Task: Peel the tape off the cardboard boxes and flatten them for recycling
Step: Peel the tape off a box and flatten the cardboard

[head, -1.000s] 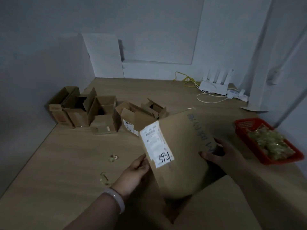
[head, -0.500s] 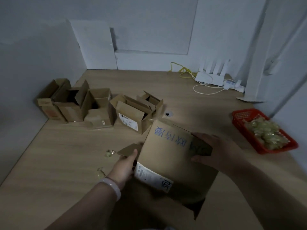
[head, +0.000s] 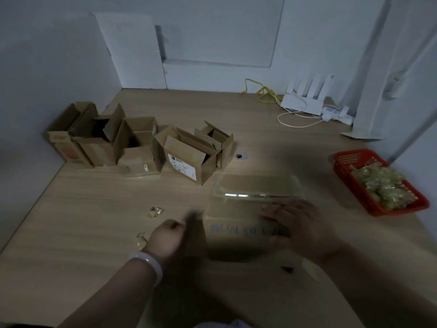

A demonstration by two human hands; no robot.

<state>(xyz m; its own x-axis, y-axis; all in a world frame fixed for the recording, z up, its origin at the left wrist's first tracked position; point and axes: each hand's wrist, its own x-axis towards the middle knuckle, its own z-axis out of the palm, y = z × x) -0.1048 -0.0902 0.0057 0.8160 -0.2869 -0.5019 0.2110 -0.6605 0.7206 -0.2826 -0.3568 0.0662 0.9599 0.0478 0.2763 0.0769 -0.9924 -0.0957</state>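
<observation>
A cardboard box (head: 243,221) sits on the table (head: 94,221) at 12 o'clock, blurred. My right hand (head: 305,230) lies over its right end, fingers straight. My left hand (head: 168,235) curls at its left flap, the grip too blurred to tell. A row of open boxes (head: 142,143) stands at 10 o'clock, and a red basket (head: 345,162) of tape wads (head: 383,185) at 2 o'clock.

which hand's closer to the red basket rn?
Right. Right hand lies on the cardboard box, left of the red basket; left hand is at the box's far side, further left.
</observation>
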